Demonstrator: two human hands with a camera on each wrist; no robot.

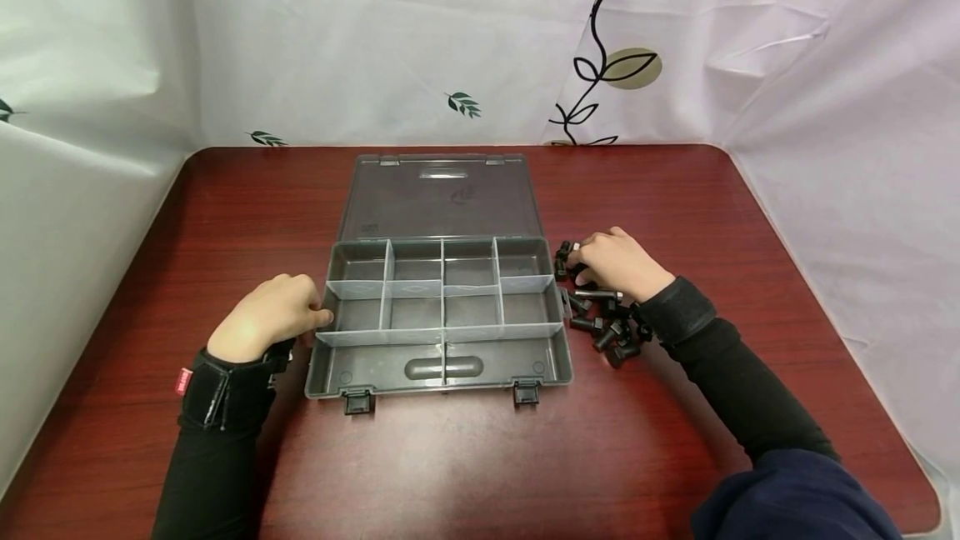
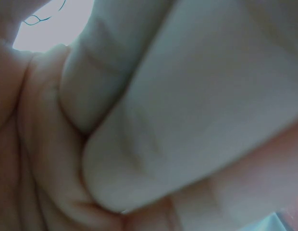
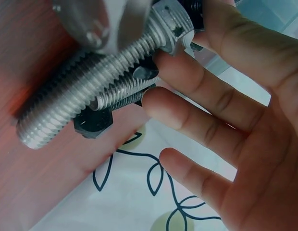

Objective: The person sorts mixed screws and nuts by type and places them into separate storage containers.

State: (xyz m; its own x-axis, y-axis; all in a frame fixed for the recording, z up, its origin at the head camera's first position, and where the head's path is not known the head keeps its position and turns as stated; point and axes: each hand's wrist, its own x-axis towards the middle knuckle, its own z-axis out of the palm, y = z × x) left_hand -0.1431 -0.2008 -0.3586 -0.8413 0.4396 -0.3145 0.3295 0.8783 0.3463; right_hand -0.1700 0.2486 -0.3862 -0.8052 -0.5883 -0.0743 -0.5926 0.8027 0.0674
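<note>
An open grey plastic compartment box [image 1: 442, 336] lies on the table, its lid [image 1: 442, 194] folded back. Beside its left wall rests my left hand [image 1: 273, 315], the thumb tip against the box's edge. In the left wrist view its fingers [image 2: 139, 134] curl in toward the palm, with nothing seen between them. My right hand [image 1: 618, 265] reaches into a pile of dark bolts [image 1: 611, 332] at the box's right side. Up close, nearly straight fingers [image 3: 173, 110] touch a silver threaded bolt [image 3: 81, 96] with a hex end; the thumb and index tips are partly hidden.
The box has several compartments, parted by translucent dividers [image 1: 442, 290]; no bolts show in them. Two black latches [image 1: 358, 402] hang from its front edge. A white patterned cloth [image 1: 375, 48] hangs behind and beside the reddish-brown table [image 1: 450, 465].
</note>
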